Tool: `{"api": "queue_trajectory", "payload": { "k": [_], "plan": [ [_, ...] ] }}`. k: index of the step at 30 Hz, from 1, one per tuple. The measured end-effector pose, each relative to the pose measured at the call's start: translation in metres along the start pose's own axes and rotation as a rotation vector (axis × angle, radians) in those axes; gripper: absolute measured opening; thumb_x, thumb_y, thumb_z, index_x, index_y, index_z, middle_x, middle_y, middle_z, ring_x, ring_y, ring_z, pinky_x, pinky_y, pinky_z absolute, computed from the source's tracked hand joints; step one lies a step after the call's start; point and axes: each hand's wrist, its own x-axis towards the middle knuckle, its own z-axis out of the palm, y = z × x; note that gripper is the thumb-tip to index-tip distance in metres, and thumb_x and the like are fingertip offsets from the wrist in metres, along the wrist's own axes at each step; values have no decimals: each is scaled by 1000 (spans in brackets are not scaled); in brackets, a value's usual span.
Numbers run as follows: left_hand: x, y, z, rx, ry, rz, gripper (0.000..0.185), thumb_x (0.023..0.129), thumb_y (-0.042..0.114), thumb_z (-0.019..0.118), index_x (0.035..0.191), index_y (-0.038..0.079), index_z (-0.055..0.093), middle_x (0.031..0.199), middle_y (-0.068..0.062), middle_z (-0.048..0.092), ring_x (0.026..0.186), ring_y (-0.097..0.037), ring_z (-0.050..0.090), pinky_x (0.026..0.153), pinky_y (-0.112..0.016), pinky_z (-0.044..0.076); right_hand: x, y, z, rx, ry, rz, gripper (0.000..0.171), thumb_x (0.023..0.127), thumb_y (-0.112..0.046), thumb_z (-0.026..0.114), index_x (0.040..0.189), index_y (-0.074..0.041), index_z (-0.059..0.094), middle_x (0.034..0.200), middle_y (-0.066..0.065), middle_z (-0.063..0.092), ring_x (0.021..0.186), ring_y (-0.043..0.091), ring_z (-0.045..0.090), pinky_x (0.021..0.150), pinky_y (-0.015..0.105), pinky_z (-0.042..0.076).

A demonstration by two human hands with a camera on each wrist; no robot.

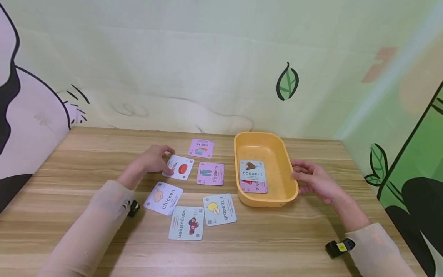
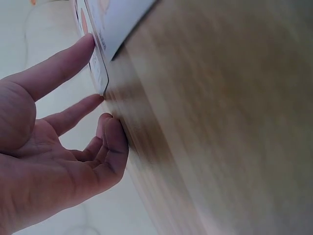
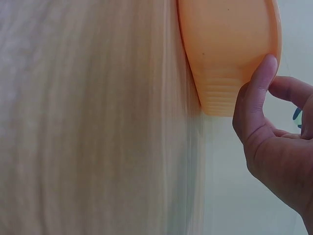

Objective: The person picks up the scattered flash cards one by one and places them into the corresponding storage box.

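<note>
My left hand (image 1: 154,158) reaches to a white picture card (image 1: 182,168) whose visible letters read "mea". In the left wrist view, the thumb (image 2: 80,49) touches the card's face and the index finger (image 2: 80,112) meets its corner; the other fingers are bent. On the right, my right hand (image 1: 316,179) touches the outer side of a yellow plastic basket (image 1: 277,201) near its rim. Inside the basket, a coconut card (image 1: 252,167) partly covers a pink card (image 1: 254,187). The right wrist view shows the fingertips against the basket wall (image 3: 230,36).
A socks card (image 1: 201,148) and a trousers card (image 1: 210,174) lie between the left hand and the basket. Nearer me are cards for chicken (image 1: 164,198), mangosteen (image 1: 186,223) and grapefruit (image 1: 219,209). Behind the wooden table (image 1: 270,246) stands a printed wall (image 1: 173,69).
</note>
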Motion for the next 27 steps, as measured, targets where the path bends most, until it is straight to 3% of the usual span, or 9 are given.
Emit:
{"api": "queue_trajectory", "payload": {
  "k": [14,27],
  "plan": [
    [1,-1,0,9,12,22,67,82,6,84,140,-2,51,140,-32,46,125,-45,47,107,-58,39,-1,-1,0,-1,4,1,59,104,-8,57,150,15,27,121,17,54,94,17,67,69,34,61],
    [-2,-4,-4,-78,-19,53,67,84,-3,78,140,-2,41,119,-26,57,105,-36,55,95,-48,46,0,-1,0,-3,11,11,59,104,-9,57,149,15,28,122,19,53,93,17,67,69,34,61]
  ]
}}
